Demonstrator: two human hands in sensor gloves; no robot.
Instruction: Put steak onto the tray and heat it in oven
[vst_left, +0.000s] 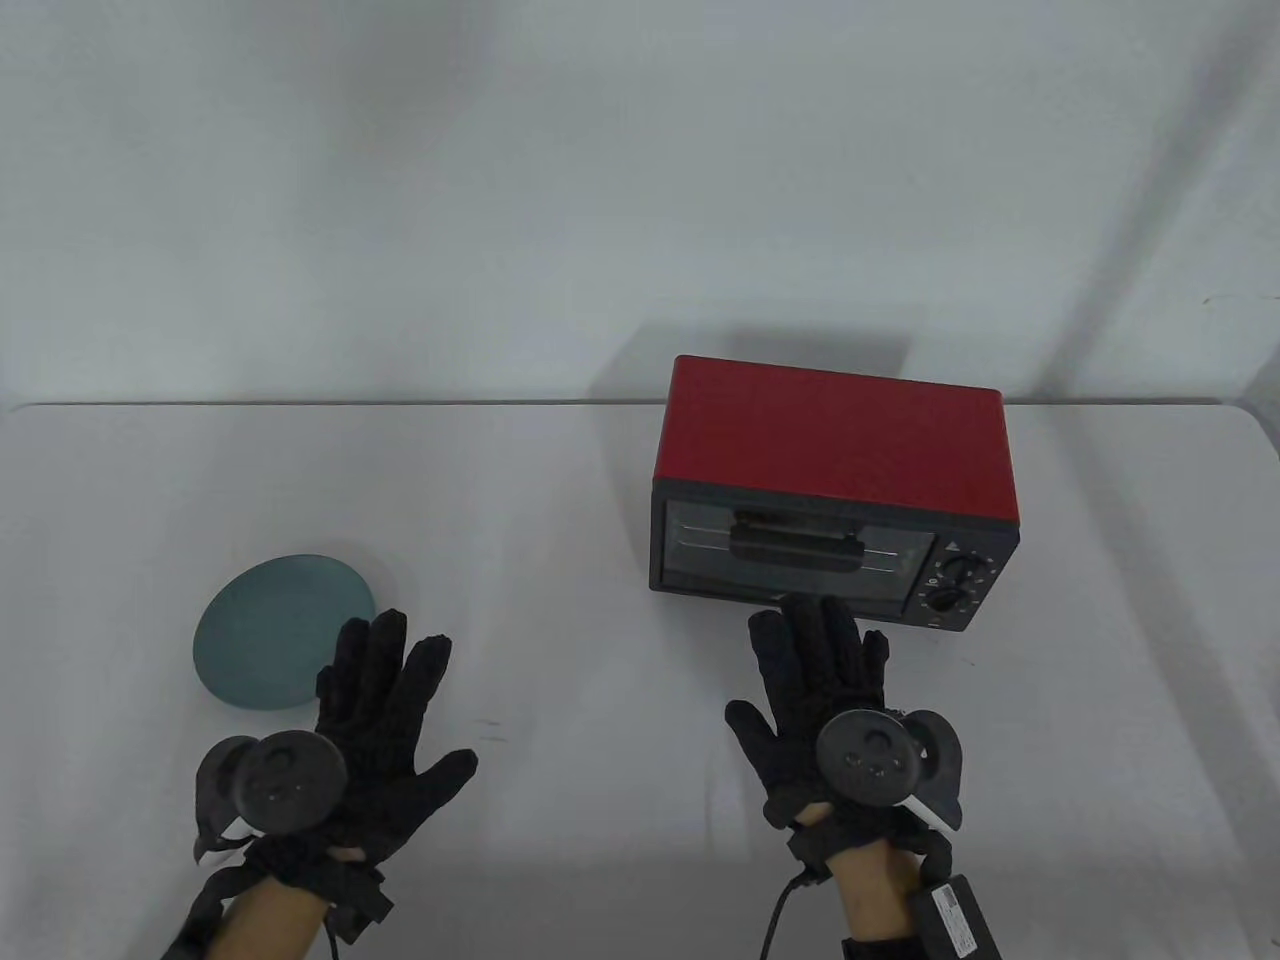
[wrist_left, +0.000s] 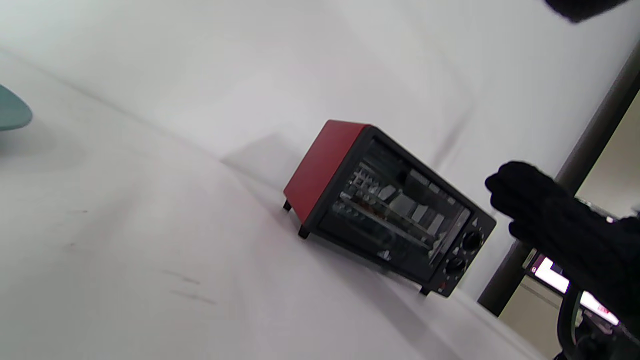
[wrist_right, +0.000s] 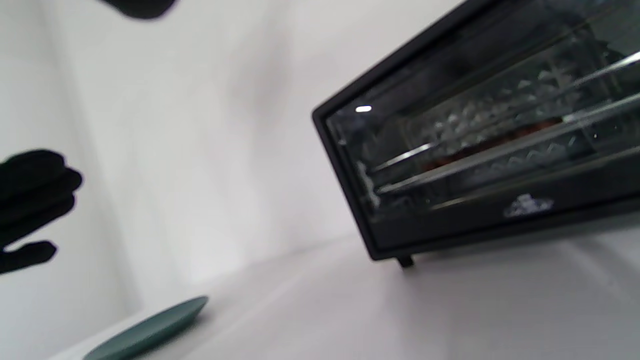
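Note:
A red toaster oven (vst_left: 835, 480) with a black front stands on the table, its glass door shut (wrist_left: 395, 220). Through the glass in the right wrist view a metal tray (wrist_right: 480, 160) sits on the rack with something reddish-brown, likely the steak (wrist_right: 492, 142), lying on it. My right hand (vst_left: 815, 660) hovers open just in front of the oven door, fingers straight, holding nothing. Open and flat as well, my left hand (vst_left: 385, 680) lies beside a teal plate (vst_left: 285, 630) that has nothing on it.
Two black knobs (vst_left: 955, 585) sit on the oven's right front panel. The white table (vst_left: 560, 640) ends at a far edge against a white wall. A dark post (wrist_left: 575, 175) stands beyond the table at the right.

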